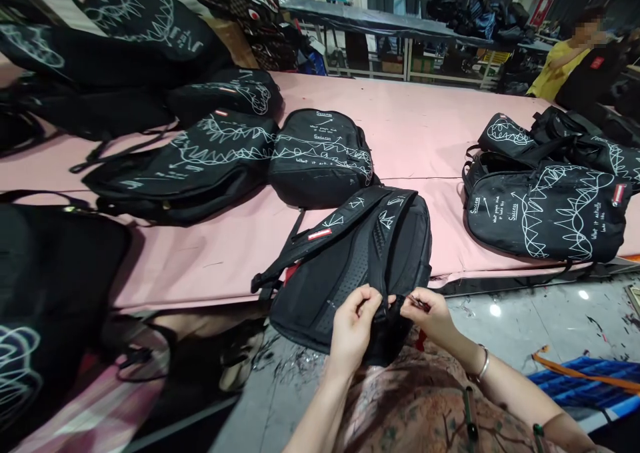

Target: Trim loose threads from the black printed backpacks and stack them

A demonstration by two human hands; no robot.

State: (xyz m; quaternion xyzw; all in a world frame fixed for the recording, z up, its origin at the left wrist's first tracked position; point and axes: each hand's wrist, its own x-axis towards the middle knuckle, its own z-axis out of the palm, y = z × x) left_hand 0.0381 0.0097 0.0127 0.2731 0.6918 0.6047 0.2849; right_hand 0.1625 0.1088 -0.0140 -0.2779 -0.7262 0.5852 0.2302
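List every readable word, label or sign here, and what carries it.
"Success", twice: front-right printed backpack
"What it actually": same backpack, neighbouring words blurred
"Success", twice: center printed bag
"What it": same bag, next word blurred
Too small or blurred: red label on the handled backpack; red sign behind

My left forearm (320,406) slants up my screen to the left hand (356,316), fingers curled, thumb set in a pinch. My right forearm (520,390) angles inward; the right hand (429,310) pinches just beside.
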